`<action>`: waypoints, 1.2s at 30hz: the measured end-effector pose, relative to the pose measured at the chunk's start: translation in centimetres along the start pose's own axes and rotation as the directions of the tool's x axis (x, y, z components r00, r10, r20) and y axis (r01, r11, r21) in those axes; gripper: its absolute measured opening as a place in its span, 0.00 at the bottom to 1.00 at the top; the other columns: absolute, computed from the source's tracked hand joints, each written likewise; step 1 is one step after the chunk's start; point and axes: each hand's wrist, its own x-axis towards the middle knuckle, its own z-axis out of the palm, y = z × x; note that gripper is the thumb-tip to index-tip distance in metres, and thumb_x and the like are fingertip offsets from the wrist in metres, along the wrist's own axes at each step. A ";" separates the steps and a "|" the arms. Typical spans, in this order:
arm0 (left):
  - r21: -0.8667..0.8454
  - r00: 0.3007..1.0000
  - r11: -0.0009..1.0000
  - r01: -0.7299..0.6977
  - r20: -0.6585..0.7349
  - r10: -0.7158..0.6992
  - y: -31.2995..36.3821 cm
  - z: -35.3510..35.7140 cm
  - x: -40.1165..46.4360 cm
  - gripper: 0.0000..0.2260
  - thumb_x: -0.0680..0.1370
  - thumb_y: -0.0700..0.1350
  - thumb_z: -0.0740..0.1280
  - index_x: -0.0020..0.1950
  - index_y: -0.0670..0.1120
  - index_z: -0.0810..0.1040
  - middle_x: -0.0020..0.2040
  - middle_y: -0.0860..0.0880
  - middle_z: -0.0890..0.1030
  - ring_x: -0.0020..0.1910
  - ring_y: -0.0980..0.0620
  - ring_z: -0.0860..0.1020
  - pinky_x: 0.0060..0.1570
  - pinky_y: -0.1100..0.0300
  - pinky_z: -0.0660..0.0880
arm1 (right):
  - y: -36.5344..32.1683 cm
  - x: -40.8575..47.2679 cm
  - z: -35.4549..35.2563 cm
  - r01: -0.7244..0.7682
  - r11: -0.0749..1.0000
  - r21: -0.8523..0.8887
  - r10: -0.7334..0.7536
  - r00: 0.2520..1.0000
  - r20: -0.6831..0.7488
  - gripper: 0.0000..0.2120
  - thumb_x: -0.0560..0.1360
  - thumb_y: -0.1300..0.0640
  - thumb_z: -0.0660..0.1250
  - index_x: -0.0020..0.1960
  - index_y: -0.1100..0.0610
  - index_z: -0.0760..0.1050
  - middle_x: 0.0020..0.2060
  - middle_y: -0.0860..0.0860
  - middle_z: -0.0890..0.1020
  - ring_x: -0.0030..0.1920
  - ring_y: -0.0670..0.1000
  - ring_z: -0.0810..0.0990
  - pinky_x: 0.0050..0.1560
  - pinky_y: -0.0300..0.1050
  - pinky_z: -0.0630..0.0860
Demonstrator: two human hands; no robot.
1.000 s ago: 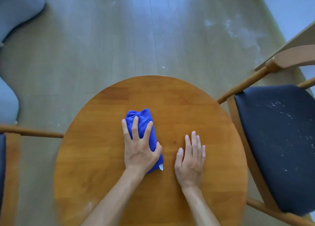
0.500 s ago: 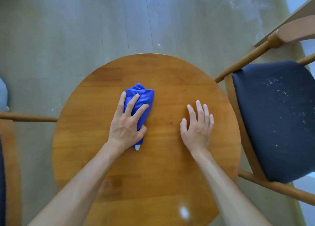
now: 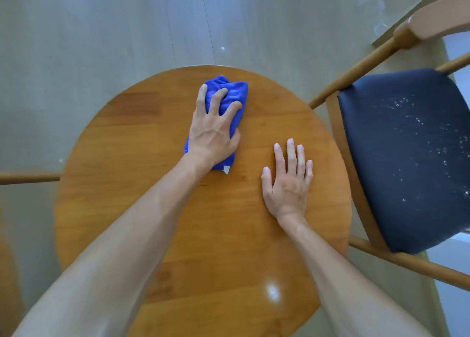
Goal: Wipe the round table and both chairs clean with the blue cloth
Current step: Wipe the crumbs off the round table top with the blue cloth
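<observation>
Head view: left hand (image 3: 212,135) grips bunched blue cloth (image 3: 229,92) on table (image 3: 127,184); right hand (image 3: 288,184) flat

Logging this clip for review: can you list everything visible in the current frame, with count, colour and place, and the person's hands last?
round table: one, orange-brown wood, centre of view.
blue cloth: one, bright blue, bunched, on the far part of the table top, a white tag at its near end.
chair: one, wooden frame with dark seat speckled with white crumbs, right of the table.
second chair: only a wooden rail and a sliver of frame show, at the left edge.
floor: pale grey-beige planks, a few white specks.
left hand: one, fingers spread and bent, pressing on the cloth.
right hand: one, flat on the table, right of the cloth.
</observation>
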 end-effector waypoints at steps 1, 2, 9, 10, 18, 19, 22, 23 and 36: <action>0.010 0.999 0.999 -0.045 0.009 0.045 -1.1 -0.4 -0.4 0.19 0.72 0.47 0.65 0.62 0.45 0.77 0.69 0.40 0.70 0.72 0.29 0.58 0.70 0.43 0.63 | 0.0 0.0 0.0 0.003 1.000 0.006 -0.003 1.000 -0.004 0.27 0.77 0.46 0.54 0.74 0.53 0.63 0.76 0.54 0.61 0.76 0.56 0.56 0.74 0.61 0.54; 0.015 0.997 0.997 -0.080 0.005 0.080 -2.7 -0.9 -0.8 0.19 0.72 0.45 0.66 0.62 0.44 0.77 0.68 0.39 0.71 0.72 0.28 0.59 0.70 0.41 0.63 | 0.0 0.0 0.0 0.004 1.000 0.009 -0.004 1.000 -0.007 0.27 0.77 0.46 0.54 0.74 0.53 0.63 0.76 0.54 0.61 0.76 0.57 0.56 0.74 0.61 0.54; -0.015 0.927 0.934 0.356 -0.121 -0.355 -13.3 -5.3 -5.3 0.17 0.72 0.43 0.66 0.61 0.44 0.74 0.69 0.40 0.67 0.71 0.32 0.59 0.71 0.47 0.60 | -0.2 -0.2 0.0 -0.002 1.000 0.014 0.002 1.000 -0.004 0.27 0.77 0.47 0.55 0.75 0.54 0.62 0.76 0.56 0.60 0.76 0.58 0.55 0.74 0.62 0.53; -0.002 0.906 0.916 0.402 -0.144 -0.398 -12.5 -5.0 -4.9 0.17 0.73 0.45 0.64 0.61 0.44 0.74 0.70 0.40 0.67 0.72 0.33 0.59 0.72 0.48 0.59 | -0.3 -0.2 -0.1 -0.001 1.000 0.015 0.001 1.000 -0.002 0.27 0.77 0.47 0.55 0.74 0.54 0.62 0.75 0.56 0.60 0.76 0.58 0.56 0.74 0.62 0.53; -0.066 0.996 0.995 -0.078 0.044 0.081 4.0 -0.1 -5.2 0.15 0.72 0.44 0.65 0.58 0.44 0.80 0.66 0.40 0.75 0.70 0.31 0.64 0.65 0.43 0.69 | -0.2 -0.1 -0.6 -0.010 1.000 0.021 0.010 1.000 0.005 0.24 0.79 0.51 0.55 0.74 0.54 0.64 0.75 0.55 0.61 0.76 0.57 0.57 0.73 0.61 0.55; -0.066 0.986 0.987 -0.149 0.064 0.153 3.0 -0.3 -5.3 0.15 0.71 0.42 0.66 0.57 0.43 0.81 0.65 0.40 0.76 0.69 0.30 0.66 0.63 0.43 0.70 | -0.2 -0.1 -0.6 -0.011 1.000 0.023 0.011 1.000 0.003 0.24 0.79 0.51 0.54 0.74 0.54 0.64 0.75 0.55 0.62 0.76 0.57 0.57 0.74 0.60 0.54; -0.006 0.987 0.988 -0.155 0.043 0.155 -3.5 -2.0 -6.8 0.15 0.70 0.40 0.66 0.56 0.41 0.81 0.64 0.38 0.76 0.68 0.29 0.66 0.65 0.41 0.69 | -0.4 -0.1 -0.8 -0.014 1.000 0.027 0.014 1.000 0.021 0.24 0.79 0.52 0.55 0.75 0.54 0.63 0.75 0.55 0.61 0.76 0.57 0.57 0.74 0.59 0.53; 0.007 0.998 0.998 -0.068 0.000 0.068 -6.1 -2.7 -7.9 0.15 0.70 0.40 0.66 0.56 0.40 0.80 0.64 0.37 0.75 0.68 0.29 0.65 0.68 0.41 0.66 | -0.5 -0.1 -0.8 -0.012 1.000 0.028 0.012 1.000 0.024 0.24 0.79 0.52 0.56 0.75 0.54 0.63 0.76 0.55 0.61 0.76 0.57 0.56 0.74 0.60 0.53; 0.049 0.941 0.941 0.335 -0.062 -0.332 3.3 -0.1 -2.5 0.20 0.76 0.48 0.57 0.67 0.48 0.73 0.74 0.43 0.66 0.76 0.35 0.54 0.72 0.46 0.57 | -0.4 0.1 -0.4 -0.016 1.000 0.011 0.016 1.000 0.008 0.24 0.79 0.52 0.56 0.75 0.54 0.62 0.76 0.55 0.60 0.76 0.58 0.56 0.74 0.61 0.53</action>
